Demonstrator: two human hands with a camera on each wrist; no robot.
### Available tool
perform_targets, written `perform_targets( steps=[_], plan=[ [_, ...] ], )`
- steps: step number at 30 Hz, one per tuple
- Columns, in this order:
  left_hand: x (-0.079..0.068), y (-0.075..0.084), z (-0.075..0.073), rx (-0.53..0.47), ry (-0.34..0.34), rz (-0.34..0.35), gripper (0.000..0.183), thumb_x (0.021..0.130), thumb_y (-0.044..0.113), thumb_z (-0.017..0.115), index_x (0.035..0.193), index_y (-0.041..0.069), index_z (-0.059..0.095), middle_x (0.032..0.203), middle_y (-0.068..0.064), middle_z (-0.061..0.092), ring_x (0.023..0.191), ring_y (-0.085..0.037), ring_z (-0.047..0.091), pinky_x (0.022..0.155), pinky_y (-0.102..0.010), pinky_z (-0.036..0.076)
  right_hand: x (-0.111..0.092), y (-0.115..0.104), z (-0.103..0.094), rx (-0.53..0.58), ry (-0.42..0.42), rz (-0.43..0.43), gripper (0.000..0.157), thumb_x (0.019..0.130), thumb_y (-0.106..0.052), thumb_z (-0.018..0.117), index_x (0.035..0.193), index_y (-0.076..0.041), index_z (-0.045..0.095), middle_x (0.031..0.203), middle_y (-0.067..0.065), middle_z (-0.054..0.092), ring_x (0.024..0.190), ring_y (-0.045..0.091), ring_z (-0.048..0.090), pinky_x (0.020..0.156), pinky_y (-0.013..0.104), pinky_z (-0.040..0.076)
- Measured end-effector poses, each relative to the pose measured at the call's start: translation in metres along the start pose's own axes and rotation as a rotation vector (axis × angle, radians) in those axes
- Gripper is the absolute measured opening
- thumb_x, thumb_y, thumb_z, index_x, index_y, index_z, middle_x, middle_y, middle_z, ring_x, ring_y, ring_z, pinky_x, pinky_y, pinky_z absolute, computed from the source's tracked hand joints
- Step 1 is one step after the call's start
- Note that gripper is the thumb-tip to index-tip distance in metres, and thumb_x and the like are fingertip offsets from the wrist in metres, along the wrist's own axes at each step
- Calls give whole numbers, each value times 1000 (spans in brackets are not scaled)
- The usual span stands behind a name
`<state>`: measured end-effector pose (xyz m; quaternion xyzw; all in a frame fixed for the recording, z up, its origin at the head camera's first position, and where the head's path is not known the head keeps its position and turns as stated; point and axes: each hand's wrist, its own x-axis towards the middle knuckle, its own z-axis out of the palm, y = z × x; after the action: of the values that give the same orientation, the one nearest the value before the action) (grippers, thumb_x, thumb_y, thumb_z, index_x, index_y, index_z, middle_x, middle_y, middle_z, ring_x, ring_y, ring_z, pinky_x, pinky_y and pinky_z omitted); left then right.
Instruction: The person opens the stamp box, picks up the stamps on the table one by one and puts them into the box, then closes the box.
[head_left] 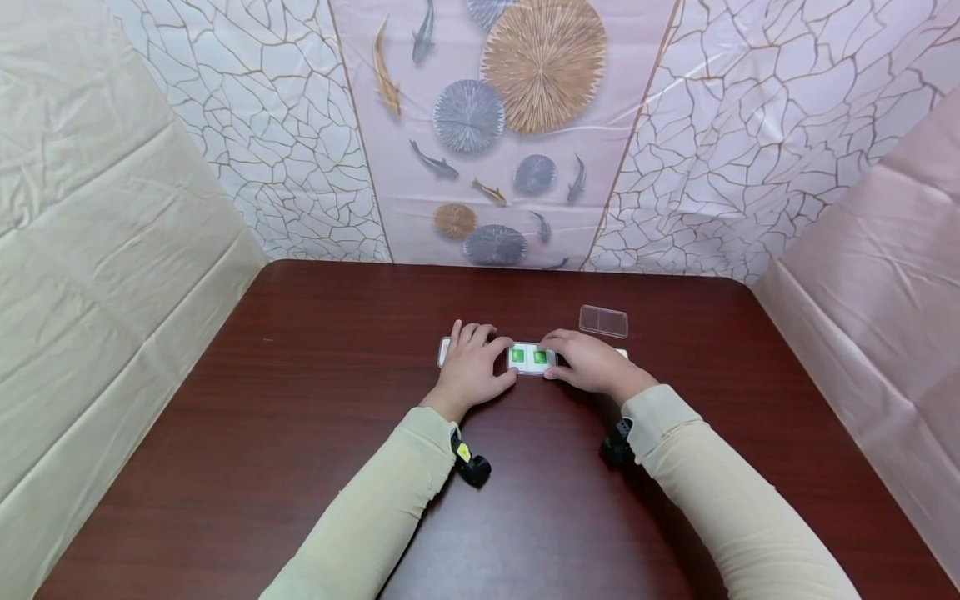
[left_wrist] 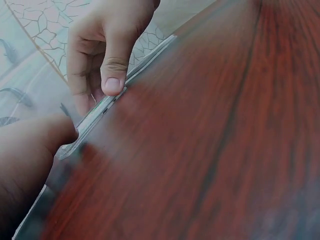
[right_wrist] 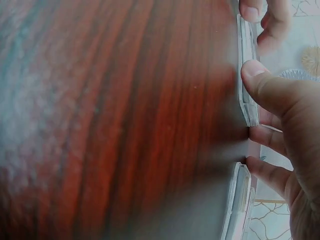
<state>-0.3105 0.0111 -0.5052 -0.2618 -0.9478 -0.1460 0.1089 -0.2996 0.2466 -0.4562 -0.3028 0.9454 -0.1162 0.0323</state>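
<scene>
A small clear plastic case (head_left: 529, 369) with two green squares on white lies flat on the table in the head view. My left hand (head_left: 471, 364) has its thumb and index finger at the case's left corners, near and far. From the other side my right hand (head_left: 588, 362) pinches the case, thumb on the near edge and fingers on the far edge. Seen edge-on in the right wrist view, the case (right_wrist: 246, 55) sits between the thumb and fingers of the right hand (right_wrist: 295, 117). The left hand (right_wrist: 275, 22) shows at its top end.
A clear lid (head_left: 603, 322) lies behind my right hand. Another case (head_left: 443, 352) is partly covered by the left hand, and a white-edged one (head_left: 622, 353) pokes out past the right. The dark wooden table (head_left: 337, 417) meets a patterned backdrop (head_left: 300, 142).
</scene>
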Motion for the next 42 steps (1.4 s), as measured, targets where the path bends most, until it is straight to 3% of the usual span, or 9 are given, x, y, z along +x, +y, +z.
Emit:
perform_targets(
  steps=[5, 11, 17, 22, 27, 32, 37, 42],
  plan=[
    [0, 3, -3, -12, -15, -51, 43, 91, 56, 63, 125, 30, 68, 146, -6, 48, 140, -33, 35, 121, -58, 8, 5, -3, -1, 13, 17, 65, 41, 89, -22, 79, 124, -5, 68, 125, 12, 64, 110, 27, 62, 96, 46, 49],
    [-1, 8, -15, 6, -82, -139, 44, 90, 60, 65, 127, 36, 67, 164, -12, 27, 152, -43, 12, 120, -63, 4, 17, -14, -10, -92, -26, 142, 40, 80, -25, 87, 114, -10, 73, 114, 7, 69, 102, 26, 64, 92, 47, 51],
    [-1, 11, -18, 18, -104, -158, 43, 93, 57, 60, 130, 35, 64, 168, -11, 19, 154, -40, 2, 120, -62, 1, 29, -30, -21, -295, -85, 126, 35, 75, -29, 90, 105, -15, 76, 101, 1, 74, 98, 27, 66, 95, 52, 47],
    [0, 10, -14, 17, -91, -147, 39, 93, 54, 59, 126, 33, 63, 168, -11, 17, 154, -40, 2, 120, -61, -1, 27, -30, -19, -288, -73, 115, 34, 77, -27, 89, 105, -13, 75, 100, 2, 73, 98, 27, 66, 94, 51, 48],
    [-2, 6, -3, 12, -47, -102, 41, 93, 53, 59, 127, 31, 62, 162, -11, 32, 151, -39, 19, 119, -62, -2, 16, -14, -10, -159, -38, 105, 51, 82, -31, 85, 126, -11, 69, 123, 8, 69, 118, 30, 60, 102, 51, 45],
    [-2, 5, 4, -22, 1, -53, 45, 92, 49, 59, 133, 31, 59, 144, -6, 49, 137, -30, 38, 121, -60, 1, 4, 13, -31, 45, 9, 160, 68, 88, -28, 80, 147, -10, 51, 145, 15, 55, 131, 36, 52, 109, 54, 40],
    [2, 9, 2, -18, 77, 5, 48, 92, 43, 59, 137, 28, 59, 144, -2, 51, 136, -26, 40, 122, -54, 3, -11, 61, -43, 77, 52, 312, 76, 92, -19, 75, 155, -6, 35, 150, 24, 44, 132, 42, 47, 109, 59, 37],
    [6, 23, 5, -9, 64, 39, 51, 94, 45, 56, 141, 26, 57, 148, -2, 49, 137, -25, 38, 123, -53, 5, -20, 92, -31, 100, -6, 377, 73, 95, -13, 71, 156, 0, 33, 152, 29, 39, 135, 46, 42, 108, 61, 37]
  ],
)
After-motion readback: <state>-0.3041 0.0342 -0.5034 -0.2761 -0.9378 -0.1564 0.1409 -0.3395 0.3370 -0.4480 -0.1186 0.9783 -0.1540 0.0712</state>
